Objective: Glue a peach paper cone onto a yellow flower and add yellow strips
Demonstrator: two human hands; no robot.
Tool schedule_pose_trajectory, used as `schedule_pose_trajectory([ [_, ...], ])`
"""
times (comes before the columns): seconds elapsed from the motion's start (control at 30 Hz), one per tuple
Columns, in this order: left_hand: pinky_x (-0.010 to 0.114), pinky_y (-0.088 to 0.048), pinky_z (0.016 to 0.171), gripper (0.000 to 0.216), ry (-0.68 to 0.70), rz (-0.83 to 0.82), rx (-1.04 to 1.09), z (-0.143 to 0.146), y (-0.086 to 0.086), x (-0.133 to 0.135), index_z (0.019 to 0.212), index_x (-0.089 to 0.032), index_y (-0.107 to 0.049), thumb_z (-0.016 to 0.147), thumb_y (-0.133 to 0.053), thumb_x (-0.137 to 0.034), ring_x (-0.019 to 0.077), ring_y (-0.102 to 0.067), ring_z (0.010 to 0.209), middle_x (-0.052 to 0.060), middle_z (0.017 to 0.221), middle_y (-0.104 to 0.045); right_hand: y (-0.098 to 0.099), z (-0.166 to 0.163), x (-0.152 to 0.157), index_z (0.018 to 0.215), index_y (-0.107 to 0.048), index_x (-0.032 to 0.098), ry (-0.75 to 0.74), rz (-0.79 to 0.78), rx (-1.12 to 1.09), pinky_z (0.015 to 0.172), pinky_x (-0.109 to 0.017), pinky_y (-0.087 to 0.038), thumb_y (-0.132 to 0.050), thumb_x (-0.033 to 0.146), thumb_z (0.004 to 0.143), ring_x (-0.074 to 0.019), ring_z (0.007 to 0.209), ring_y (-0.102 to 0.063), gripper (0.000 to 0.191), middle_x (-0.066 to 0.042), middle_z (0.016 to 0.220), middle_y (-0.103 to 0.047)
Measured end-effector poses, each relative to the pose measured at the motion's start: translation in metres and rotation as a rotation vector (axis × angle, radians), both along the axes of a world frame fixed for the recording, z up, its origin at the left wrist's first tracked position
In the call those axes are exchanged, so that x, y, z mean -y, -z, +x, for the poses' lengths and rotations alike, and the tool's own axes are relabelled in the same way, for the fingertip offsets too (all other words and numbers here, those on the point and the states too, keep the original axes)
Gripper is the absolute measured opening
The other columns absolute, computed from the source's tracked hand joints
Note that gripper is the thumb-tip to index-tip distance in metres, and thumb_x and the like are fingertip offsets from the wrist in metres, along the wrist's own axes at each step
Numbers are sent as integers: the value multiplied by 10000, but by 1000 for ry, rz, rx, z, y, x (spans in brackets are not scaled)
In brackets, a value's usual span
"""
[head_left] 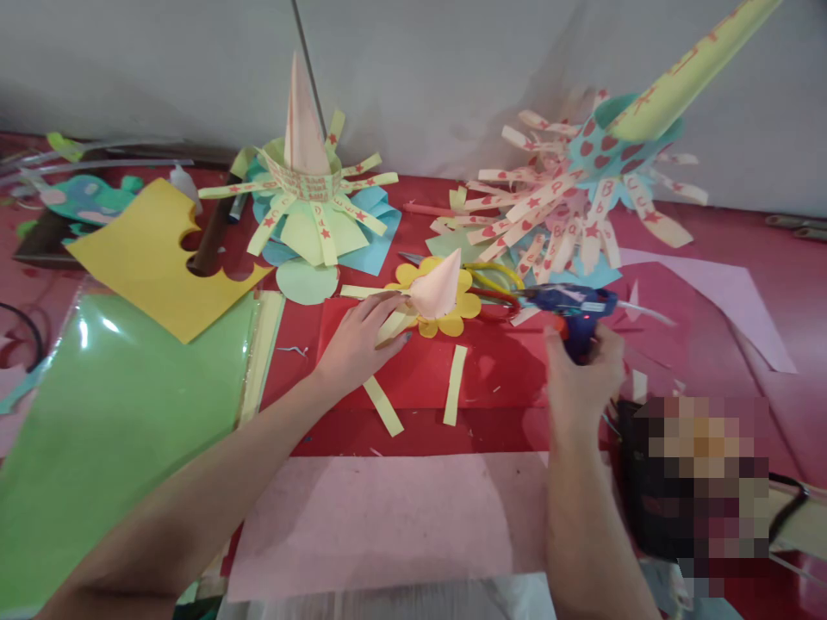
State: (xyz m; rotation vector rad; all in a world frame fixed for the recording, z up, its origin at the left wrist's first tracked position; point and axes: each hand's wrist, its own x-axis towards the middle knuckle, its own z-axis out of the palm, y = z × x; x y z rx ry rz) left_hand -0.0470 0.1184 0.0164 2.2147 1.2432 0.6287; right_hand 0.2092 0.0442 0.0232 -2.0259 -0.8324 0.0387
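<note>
My left hand pinches the base of a small pink paper cone and holds it over a yellow paper flower on a red sheet. My right hand is wrapped round the grip of a blue glue gun. The gun's nozzle points left toward the flower. Two loose yellow paper strips lie on the red sheet between my hands.
Yellow-handled scissors lie behind the flower. Two finished paper cone crafts stand at the back, one at centre left and one at right. Green sheets, a cut yellow sheet and a pink sheet cover the table.
</note>
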Motion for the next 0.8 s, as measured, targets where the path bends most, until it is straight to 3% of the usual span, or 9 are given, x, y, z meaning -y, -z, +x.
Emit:
schedule_pose_trajectory([
  [0.2, 337, -468, 931, 304, -157, 15, 289, -3, 0, -1, 1187, -226, -476, 889, -466, -287, 166, -557, 1079, 61, 1156, -576, 0, 42, -1, 936, -539, 188, 196, -98, -69, 853, -441, -449, -651, 390, 606, -226, 843, -560, 403, -37, 879, -556],
  [0.3, 305, -487, 871, 281, -218, 90, 351, -4, -1, -1, 1159, -219, -494, 881, -477, -254, 143, -582, 966, 40, 1015, -602, 2, 48, -1, 983, -522, 154, 189, -170, -89, 909, -470, -413, -647, 422, 627, -259, 927, -548, 463, -78, 953, -537],
  [0.4, 282, -483, 785, 166, -187, 230, 279, -5, -5, 4, 1024, -210, -569, 881, -490, -239, 134, -577, 830, 21, 879, -603, 6, 47, 0, 1055, -506, 146, 130, -142, -3, 948, -473, -391, -615, 414, 676, -276, 1051, -495, 477, -106, 1028, -525],
  [0.53, 274, -432, 668, 154, 108, 448, 39, 2, -12, 24, 926, -207, -593, 906, -478, -306, 142, -567, 755, 17, 828, -621, 3, 40, 2, 1062, -529, 166, 138, -50, 170, 996, -473, -350, -580, 338, 731, -275, 1140, -437, 377, -121, 1090, -506],
  [0.7, 299, -417, 721, 274, 601, 564, -207, 22, -8, 58, 929, -154, -593, 916, -451, -388, 163, -572, 811, 54, 920, -633, -2, 27, 2, 994, -562, 174, 70, 34, 220, 932, -456, -416, -549, 254, 748, -260, 1070, -501, 259, -106, 1045, -540],
  [0.8, 307, -425, 753, 308, 679, 546, -284, 30, 0, 65, 944, -143, -582, 881, -502, -434, 183, -561, 881, 70, 1016, -615, 0, 20, -1, 1005, -567, 158, 7, 83, 180, 863, -417, -473, -575, 287, 753, -249, 1022, -537, 284, -122, 1056, -535],
])
